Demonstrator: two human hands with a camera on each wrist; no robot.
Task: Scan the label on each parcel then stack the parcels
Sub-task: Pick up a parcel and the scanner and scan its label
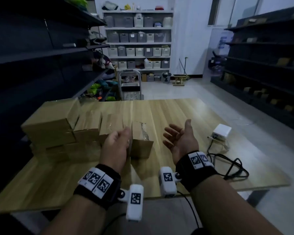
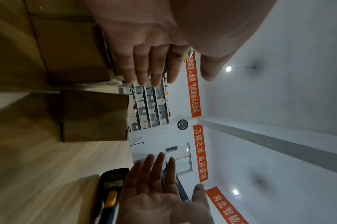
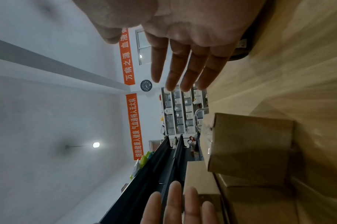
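1. A long wooden table [image 1: 185, 112] fills the middle of the room, with dark shelving along both walls and a white rack of grey bins at the far end.
2. A stack of brown cardboard parcels [image 1: 53, 128] sits on the table's left side, several layers high, the boxes pressed against one another.
3. One single parcel [image 1: 141, 143] stands on the tabletop just right of that stack, between the person's two hands; clear tape runs along its top.
4. The left hand [image 1: 115, 145] is just beside the parcel's left face, fingers straight and held together, gripping nothing. Whether it touches the box I cannot tell.
5. The right hand [image 1: 180, 136] hovers apart from the parcel on its right, palm turned inward, fingers spread and relaxed, holding nothing.
6. A black handheld scanner [image 2: 112, 195] with a yellow trigger lies on the table by the right hand.
7. A small white box [image 1: 221, 131] with black cables rests near the table's right edge.
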